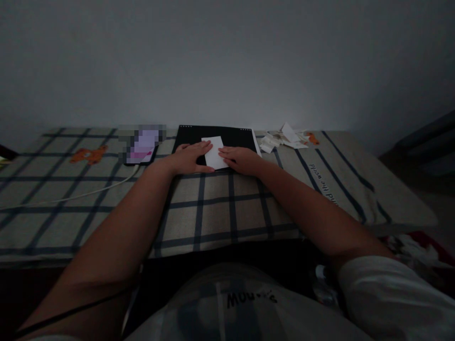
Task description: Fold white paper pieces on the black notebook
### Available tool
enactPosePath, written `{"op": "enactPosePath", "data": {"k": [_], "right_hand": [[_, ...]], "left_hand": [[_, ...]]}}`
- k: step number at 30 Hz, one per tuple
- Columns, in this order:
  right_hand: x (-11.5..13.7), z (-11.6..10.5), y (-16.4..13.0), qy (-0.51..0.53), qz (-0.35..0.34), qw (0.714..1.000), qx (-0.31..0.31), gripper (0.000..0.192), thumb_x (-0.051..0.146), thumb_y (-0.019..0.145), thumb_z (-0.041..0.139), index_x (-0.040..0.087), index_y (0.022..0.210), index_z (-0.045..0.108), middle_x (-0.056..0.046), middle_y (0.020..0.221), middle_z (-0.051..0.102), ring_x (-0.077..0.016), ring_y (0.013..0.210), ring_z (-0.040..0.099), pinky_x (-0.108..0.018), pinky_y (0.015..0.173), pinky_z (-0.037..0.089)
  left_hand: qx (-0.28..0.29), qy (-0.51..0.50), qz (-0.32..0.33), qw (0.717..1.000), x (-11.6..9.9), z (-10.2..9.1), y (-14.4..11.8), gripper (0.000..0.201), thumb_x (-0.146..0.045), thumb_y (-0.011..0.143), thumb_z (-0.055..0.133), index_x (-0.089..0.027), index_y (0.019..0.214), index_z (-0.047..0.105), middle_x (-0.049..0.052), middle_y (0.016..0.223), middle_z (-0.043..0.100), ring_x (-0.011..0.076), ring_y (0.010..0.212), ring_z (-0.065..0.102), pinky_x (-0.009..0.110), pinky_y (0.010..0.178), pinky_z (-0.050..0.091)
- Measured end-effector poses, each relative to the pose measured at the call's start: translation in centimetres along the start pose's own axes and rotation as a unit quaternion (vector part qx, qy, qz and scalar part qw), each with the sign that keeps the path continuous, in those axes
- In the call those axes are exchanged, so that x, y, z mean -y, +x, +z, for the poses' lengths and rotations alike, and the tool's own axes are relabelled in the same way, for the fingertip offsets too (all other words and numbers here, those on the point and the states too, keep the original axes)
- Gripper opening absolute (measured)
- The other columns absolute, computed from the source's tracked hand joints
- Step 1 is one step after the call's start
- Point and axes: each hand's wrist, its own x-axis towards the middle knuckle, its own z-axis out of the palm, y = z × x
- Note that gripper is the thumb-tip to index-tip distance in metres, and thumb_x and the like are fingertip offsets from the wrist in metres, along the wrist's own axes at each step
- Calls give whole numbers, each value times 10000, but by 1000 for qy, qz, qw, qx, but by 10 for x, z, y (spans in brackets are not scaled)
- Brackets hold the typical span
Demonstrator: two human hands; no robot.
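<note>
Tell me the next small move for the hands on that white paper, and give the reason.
Probably press along the paper to flatten it. The left hand and right hand both lie flat on its two sides, pinning it to the black board, so it is already steady. Whether a fold is begun cannot be told in this dim view.

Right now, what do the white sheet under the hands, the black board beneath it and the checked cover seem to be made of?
The white sheet looks like thin matte paper: flat, with crisp straight edges. The black board seems stiff card or plastic, maybe a pad cover, with small dots along its far edge; dim light leaves this open. The checked cover looks like woven fabric, soft and slightly sagging.
</note>
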Motion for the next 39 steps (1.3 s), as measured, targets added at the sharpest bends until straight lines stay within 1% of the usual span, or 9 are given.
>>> {"op": "enactPosePath", "data": {"k": [6, 14, 18, 21, 26, 29, 34, 36, 39], "right_hand": [[-3, 1, 0, 8, -1, 1000, -7, 514, 188, 1103, 543, 133, 1587, 708, -169, 1685, 637, -289, 1596, 617, -552, 1366, 469], [3, -5, 0, 0, 11, 1000, 9, 521, 168, 1109, 525, 101, 1598, 691, -184, 1702, 608, -295, 1615, 596, -546, 1366, 467], [4, -4, 1, -1, 16, 1000, 11, 525, 173, 1107, 533, 94, 1603, 686, -188, 1703, 611, -299, 1615, 595, -545, 1369, 465], [2, -3, 1, 0, 11, 1000, 4, 516, 189, 1115, 530, 126, 1601, 695, -164, 1705, 620, -283, 1612, 599, -528, 1368, 469], [-1, -1, 1, -1, 5, 1000, 3, 514, 215, 1126, 510, 130, 1598, 697, -154, 1704, 624, -280, 1608, 604, -539, 1363, 474], [-1, -1, 2, 0, 6, 1000, 5, 521, 224, 1125, 506, 121, 1599, 695, -157, 1705, 621, -279, 1613, 598, -533, 1364, 474], [-1, -1, 2, 2, 6, 1000, 4, 526, 229, 1124, 500, 135, 1604, 695, -143, 1706, 626, -281, 1609, 602, -543, 1363, 476], [-2, 0, 2, 2, 7, 1000, 4, 524, 239, 1126, 501, 146, 1601, 700, -137, 1705, 631, -279, 1605, 606, -540, 1361, 479], [-3, 1, 1, 5, 3, 1000, -5, 509, 256, 1128, 508, 168, 1581, 722, -129, 1695, 648, -277, 1594, 618, -536, 1354, 487]], "left_hand": [[-5, -5, 5, 1000, 0, 1, -1, 1020, -737, 1068, 602, -271, 1879, 195, 136, 1937, 243, 339, 1804, 247, 542, 1446, 185], [-26, -19, -7, 999, -1, 0, 0, 810, -630, 1150, 507, -249, 1845, 338, 122, 1909, 325, 274, 1785, 312, 463, 1436, 226], [-52, -28, -16, 998, 0, 1, 1, 697, -557, 1173, 483, -305, 1819, 404, 77, 1885, 386, 257, 1758, 376, 475, 1421, 274], [-77, -37, -12, 996, 0, 1, 3, 621, -467, 1175, 498, -290, 1771, 500, 59, 1853, 447, 268, 1726, 440, 487, 1412, 320], [-136, -44, -1, 990, -3, 3, 10, 496, -327, 1151, 549, -213, 1608, 703, 62, 1725, 631, 266, 1616, 592, 413, 1363, 433], [-165, -44, -32, 985, -9, 3, 15, 421, -327, 1150, 569, -199, 1474, 807, 76, 1607, 735, 293, 1522, 683, 421, 1302, 514], [-183, -13, -88, 979, -18, 0, 12, 434, -337, 1150, 570, -147, 1452, 817, 141, 1516, 788, 376, 1405, 758, 506, 1187, 605], [-181, 1, -77, 980, -19, -1, 9, 437, -331, 1146, 561, -139, 1439, 823, 150, 1500, 795, 382, 1384, 768, 510, 1157, 619], [-178, 20, -22, 984, -17, -1, 3, 432, -340, 1145, 546, -150, 1383, 852, 141, 1467, 814, 366, 1385, 770, 489, 1140, 620]]}}
